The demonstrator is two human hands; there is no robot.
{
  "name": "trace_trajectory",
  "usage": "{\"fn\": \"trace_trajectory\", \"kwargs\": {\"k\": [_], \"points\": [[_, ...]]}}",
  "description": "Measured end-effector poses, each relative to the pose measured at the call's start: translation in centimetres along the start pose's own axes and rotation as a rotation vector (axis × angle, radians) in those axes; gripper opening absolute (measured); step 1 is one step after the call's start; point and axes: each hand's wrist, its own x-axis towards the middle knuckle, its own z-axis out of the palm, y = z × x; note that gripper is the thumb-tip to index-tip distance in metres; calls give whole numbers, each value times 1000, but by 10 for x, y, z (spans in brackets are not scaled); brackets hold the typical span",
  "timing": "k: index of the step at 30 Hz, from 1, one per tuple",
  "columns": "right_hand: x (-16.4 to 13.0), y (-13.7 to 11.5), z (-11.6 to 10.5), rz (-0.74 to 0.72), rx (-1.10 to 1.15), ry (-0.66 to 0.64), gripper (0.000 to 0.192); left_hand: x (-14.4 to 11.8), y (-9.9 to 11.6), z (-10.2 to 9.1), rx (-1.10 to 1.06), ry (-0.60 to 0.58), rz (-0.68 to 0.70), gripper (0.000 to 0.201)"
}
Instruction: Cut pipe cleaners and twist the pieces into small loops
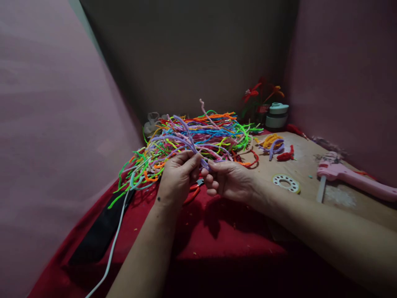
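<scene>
The left hand and right hand pinch purple stems — colourful stems heap toward the red surface's far edge. Pliers lie below.

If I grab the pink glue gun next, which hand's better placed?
Probably your right hand: the pink glue gun lies on that side, farther from your left hand. Both hands are at the purple fuzzy stems, though.

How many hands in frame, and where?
2: the left hand, pinching purple strands above the red cloth; the right hand, close beside it at the same strands. No others visible.
</scene>
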Motion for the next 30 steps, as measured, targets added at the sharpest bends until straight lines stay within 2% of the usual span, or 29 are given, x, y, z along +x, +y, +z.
{"fn": "trace_trajectory", "kwargs": {"k": [7, 11, 14, 18, 21, 23, 26, 30], "points": [[6, 4, 1, -84, -5, 92, 15, 1, -2, 5, 31, 59, 49, 23], [5, 3, 4, -117, -88, 124, 22, -2, 0, 11, 72, 132, 70, 26], [4, 1, 4, -149, -178, 127, 17, -3, 2, 14, 56, 191, 74, 23], [4, -3, 1, -281, -333, 78, 16, -3, 2, 13, -49, 143, 22, 19], [4, -4, -1, -357, -465, 130, 20, -2, 1, 12, -72, 100, -22, 17], [3, -4, 0, -361, -518, 194, 20, -1, -2, 11, -57, 85, -48, 17], [2, -1, 4, -354, -556, 263, 20, 0, -5, 11, -3, 103, -6, 21], [1, 2, 7, -308, -553, 295, 16, 1, -6, 11, -32, 135, -22, 24]]}}
